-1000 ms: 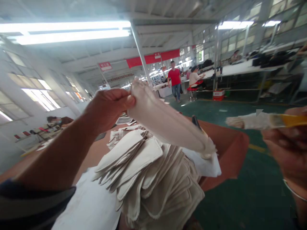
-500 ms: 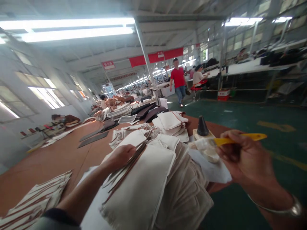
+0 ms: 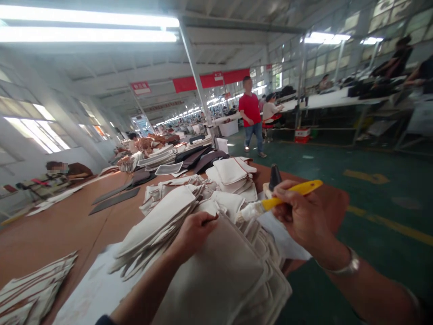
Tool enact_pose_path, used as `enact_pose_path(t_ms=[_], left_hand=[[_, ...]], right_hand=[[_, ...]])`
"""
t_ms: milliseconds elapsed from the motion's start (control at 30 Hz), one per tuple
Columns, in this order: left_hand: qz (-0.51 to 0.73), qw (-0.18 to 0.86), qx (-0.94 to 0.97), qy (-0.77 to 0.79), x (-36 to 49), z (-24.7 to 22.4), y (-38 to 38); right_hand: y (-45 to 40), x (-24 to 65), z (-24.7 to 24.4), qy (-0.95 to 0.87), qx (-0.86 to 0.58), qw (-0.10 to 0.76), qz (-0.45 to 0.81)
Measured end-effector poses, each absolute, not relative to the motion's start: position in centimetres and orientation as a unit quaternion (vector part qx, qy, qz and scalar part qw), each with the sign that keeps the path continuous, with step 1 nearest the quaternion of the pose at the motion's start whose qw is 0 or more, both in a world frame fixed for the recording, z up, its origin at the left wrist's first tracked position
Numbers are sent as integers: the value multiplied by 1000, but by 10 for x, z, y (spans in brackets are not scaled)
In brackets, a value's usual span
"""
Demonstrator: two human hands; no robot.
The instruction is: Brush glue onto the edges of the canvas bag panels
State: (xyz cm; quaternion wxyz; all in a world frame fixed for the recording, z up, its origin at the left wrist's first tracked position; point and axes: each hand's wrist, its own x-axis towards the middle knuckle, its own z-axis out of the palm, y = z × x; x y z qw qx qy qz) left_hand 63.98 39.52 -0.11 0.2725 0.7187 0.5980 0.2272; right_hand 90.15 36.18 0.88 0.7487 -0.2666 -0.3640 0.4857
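Observation:
My left hand (image 3: 196,232) is closed on the upper edge of a pale fabric panel (image 3: 216,271), thumb and finger pinched at its corner. Under and beside that panel lie more pale pieces (image 3: 274,289) in a loose pile. My right hand (image 3: 299,214) grips a yellow-handled brush (image 3: 292,194), its whitish bristles pointing left, close to the panel's upper right edge. Just behind the right hand stands a black cone-shaped object (image 3: 275,177). Left of the left hand is another stack of pale panels (image 3: 158,221).
The brown table (image 3: 98,225) carries striped pale pieces (image 3: 37,289), dark strips (image 3: 115,201), white paper (image 3: 91,284) and further fabric stacks (image 3: 233,174). Beyond the table a person in a red shirt (image 3: 250,110) is on the green floor. Others sit farther back.
The right hand and brush have moved left, from near the cone to the panel's edge. My left hand has shifted right, from between the stacked pieces to the panel's corner. The view has turned slightly right.

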Motion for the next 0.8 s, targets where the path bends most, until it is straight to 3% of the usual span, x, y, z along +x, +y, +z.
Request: enact_pose_path(t_ms=[200,400,500,567,700,800], left_hand=[[250,302,777,493,651,6,373],[256,328,787,455,649,5,363],[260,321,795,445,651,3,359],[258,310,804,438,653,1,354],[266,245,839,408,657,-3,344],[263,86,883,379,658,-10,337]], right_hand=[[394,885,-7,-506,-288,644,497],[397,890,-11,-502,-298,686,435],[384,892,-14,-527,-279,666,448],[379,893,-14,-579,-297,649,393],[376,898,-10,-594,-317,673,305],[371,899,-6,-565,-302,686,346]])
